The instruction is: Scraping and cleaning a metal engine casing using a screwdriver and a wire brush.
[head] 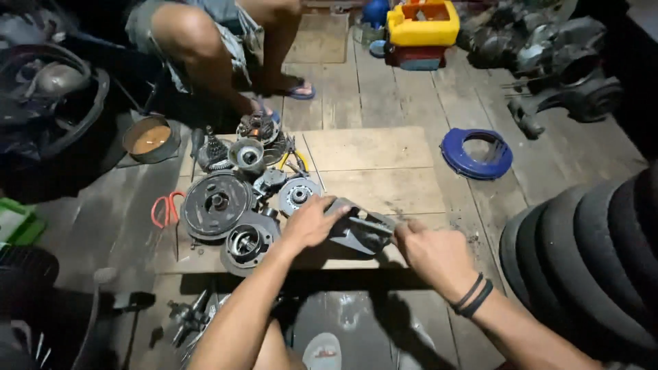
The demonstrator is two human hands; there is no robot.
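Both hands clamp a grey metal casing [356, 231]. Left hand [312, 223] grips its upper-left end, right hand [432, 253] its lower-right end. Its long axis runs left-right, tilted slightly down rightward.

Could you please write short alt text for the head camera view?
Two bare hands, left and right, hold a grey metal engine part over a wooden board spread with round metal parts. Another person's legs and a blue ring lie beyond.

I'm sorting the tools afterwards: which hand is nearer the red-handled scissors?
Left. The left hand rests on the grey metal part, a few engine pieces right of the scissors. The right hand holds that part's far end, farther away.
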